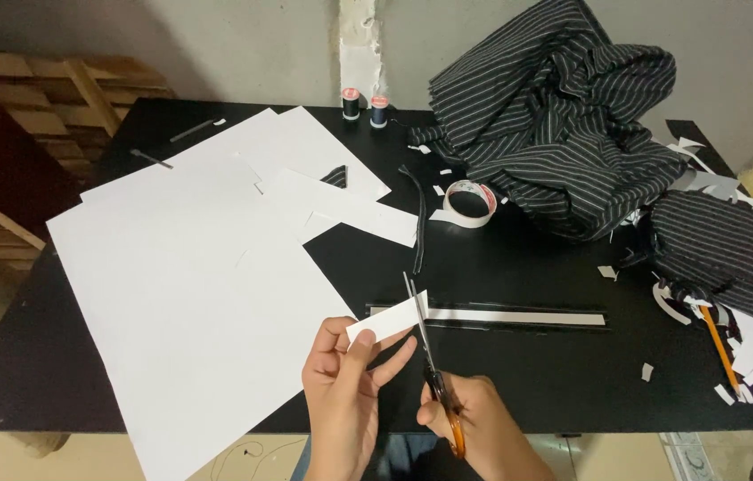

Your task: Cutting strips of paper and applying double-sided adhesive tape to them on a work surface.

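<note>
Paper strip (388,322) | pinched taut in left hand (347,379), end offered to blades | scissors (425,347) | right hand (474,419) closed through handles, blades slightly parted astride strip edge

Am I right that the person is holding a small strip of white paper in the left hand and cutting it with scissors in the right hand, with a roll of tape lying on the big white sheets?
Not quite. In the head view the roll of tape lies on the bare black table, beside the striped cloth, not on the white sheets. The rest holds: the left hand holds the paper strip and the right hand works the scissors.
</note>
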